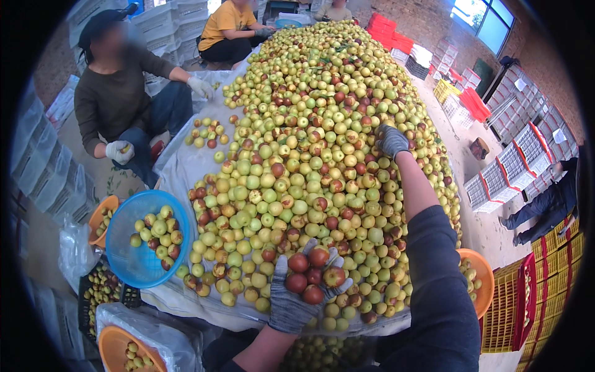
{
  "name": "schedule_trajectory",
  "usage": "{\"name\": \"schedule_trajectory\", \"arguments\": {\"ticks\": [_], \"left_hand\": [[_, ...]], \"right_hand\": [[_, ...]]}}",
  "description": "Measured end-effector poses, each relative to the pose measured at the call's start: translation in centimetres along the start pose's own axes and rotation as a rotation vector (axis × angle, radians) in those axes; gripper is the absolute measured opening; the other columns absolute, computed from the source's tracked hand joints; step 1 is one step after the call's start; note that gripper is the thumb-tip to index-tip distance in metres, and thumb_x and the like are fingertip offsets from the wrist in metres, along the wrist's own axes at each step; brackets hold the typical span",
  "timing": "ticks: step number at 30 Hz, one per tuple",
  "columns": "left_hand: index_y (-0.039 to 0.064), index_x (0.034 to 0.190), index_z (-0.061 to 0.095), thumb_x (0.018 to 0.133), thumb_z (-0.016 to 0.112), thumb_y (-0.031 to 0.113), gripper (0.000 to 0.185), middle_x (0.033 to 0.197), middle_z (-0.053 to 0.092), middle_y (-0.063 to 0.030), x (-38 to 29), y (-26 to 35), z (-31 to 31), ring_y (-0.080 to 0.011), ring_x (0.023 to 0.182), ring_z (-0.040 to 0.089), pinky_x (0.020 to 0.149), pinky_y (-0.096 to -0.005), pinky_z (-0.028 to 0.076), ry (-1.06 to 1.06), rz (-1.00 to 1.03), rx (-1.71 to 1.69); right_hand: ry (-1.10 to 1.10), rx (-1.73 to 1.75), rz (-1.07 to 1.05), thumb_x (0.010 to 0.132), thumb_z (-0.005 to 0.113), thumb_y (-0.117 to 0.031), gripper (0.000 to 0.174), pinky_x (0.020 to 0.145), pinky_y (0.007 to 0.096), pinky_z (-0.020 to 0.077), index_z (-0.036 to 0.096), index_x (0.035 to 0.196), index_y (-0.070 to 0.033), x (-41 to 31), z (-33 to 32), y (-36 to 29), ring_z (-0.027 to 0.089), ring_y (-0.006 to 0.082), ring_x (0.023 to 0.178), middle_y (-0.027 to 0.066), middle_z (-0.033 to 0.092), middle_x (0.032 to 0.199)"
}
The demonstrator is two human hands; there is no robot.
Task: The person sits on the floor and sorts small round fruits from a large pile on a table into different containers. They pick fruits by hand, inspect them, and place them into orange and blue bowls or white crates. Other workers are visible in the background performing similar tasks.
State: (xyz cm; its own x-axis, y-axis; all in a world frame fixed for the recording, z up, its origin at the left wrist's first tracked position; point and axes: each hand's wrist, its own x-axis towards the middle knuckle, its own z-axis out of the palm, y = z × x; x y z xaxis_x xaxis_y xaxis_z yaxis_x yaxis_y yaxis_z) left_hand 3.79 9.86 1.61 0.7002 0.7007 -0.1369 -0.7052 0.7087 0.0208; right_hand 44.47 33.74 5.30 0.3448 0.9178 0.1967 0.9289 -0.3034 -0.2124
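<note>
A long heap of jujubes (288, 167), green, yellow and partly reddish brown, covers much of a cloth-lined table (186, 162). In a grey knitted glove, my left hand (297, 293) is palm up at the near edge of the heap, cupping several mostly red-brown jujubes (307, 274). My right hand (393, 141), gloved alike, reaches out to the right side of the heap, its fingertips down among the fruit; whether they hold one is hidden. Left of the heap stands a blue plastic basket (148, 238) with some jujubes in it.
Orange bowls with jujubes stand at the lower left (132, 348), left (103, 221) and right (476, 281). A co-worker in white gloves (121, 93) sits at the left; others sit at the far end. Yellow crates (506, 302) and white crates (509, 172) are stacked right; a person stands beyond.
</note>
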Motion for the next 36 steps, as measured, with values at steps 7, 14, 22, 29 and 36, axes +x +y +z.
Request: {"name": "schedule_trajectory", "arguments": {"ticks": [7, 14, 22, 29, 36], "left_hand": [[0.016, 0.145, 0.03, 0.091, 0.038, 0.062, 0.071, 0.149, 0.029, -0.0195, -1.1, 0.3, -0.3, -0.0382, 0.136, 0.031, 0.104, -0.0693, 0.028, 0.01, 0.046, -0.04], [0.013, 0.14, 0.034, 0.097, 0.037, 0.048, 0.056, 0.136, 0.043, -0.0151, -3.3, 0.1, -1.1, -0.0338, 0.127, 0.043, 0.102, -0.0617, 0.04, -0.037, 0.136, -0.056], [0.009, 0.14, 0.032, 0.098, 0.042, 0.044, 0.056, 0.123, 0.052, -0.0119, -6.1, -0.7, 0.6, -0.0247, 0.106, 0.058, 0.099, -0.0505, 0.048, -0.057, 0.162, -0.016], [0.007, 0.124, 0.049, 0.095, 0.043, 0.05, 0.052, 0.11, 0.059, -0.0123, -9.0, -1.5, -1.0, -0.0287, 0.099, 0.061, 0.091, -0.0562, 0.051, -0.325, 0.118, -0.171], [0.009, 0.131, 0.04, 0.092, 0.048, 0.046, 0.054, 0.126, 0.051, -0.0115, -14.0, -0.6, 1.0, -0.0289, 0.117, 0.051, 0.099, -0.0528, 0.043, -0.169, 0.103, -0.018]], "right_hand": [[-0.276, 0.76, -0.314, 0.074, 0.08, -0.016, 0.04, 0.081, 0.0306, 0.0514, 0.064, 0.109, -0.008, -10.1, -1.2, -8.2, 0.062, 0.0166, 0.092, 0.0039, 0.065, 0.097], [-0.827, 1.055, -0.53, 0.075, 0.079, -0.024, 0.042, 0.092, 0.0304, 0.0461, 0.063, 0.108, -0.004, -23.2, -7.0, -15.0, 0.059, 0.0163, 0.102, 0.0044, 0.064, 0.105], [-0.847, 0.934, -0.438, 0.082, 0.074, -0.019, 0.029, 0.09, 0.03, 0.0471, 0.065, 0.106, -0.004, -29.2, -9.4, -16.7, 0.059, 0.014, 0.101, 0.004, 0.065, 0.104], [-0.719, 1.329, -0.118, 0.091, 0.058, -0.044, 0.048, 0.073, 0.0259, 0.0503, 0.061, 0.113, -0.002, -35.2, -10.1, -15.9, 0.06, 0.0141, 0.08, 0.0074, 0.064, 0.098], [-0.737, 2.527, 0.537, 0.093, 0.048, -0.041, 0.059, 0.078, 0.0392, 0.0531, 0.039, 0.14, -0.006, -45.4, -5.5, -13.9, 0.058, 0.0299, 0.106, 0.0184, 0.052, 0.129]]}}
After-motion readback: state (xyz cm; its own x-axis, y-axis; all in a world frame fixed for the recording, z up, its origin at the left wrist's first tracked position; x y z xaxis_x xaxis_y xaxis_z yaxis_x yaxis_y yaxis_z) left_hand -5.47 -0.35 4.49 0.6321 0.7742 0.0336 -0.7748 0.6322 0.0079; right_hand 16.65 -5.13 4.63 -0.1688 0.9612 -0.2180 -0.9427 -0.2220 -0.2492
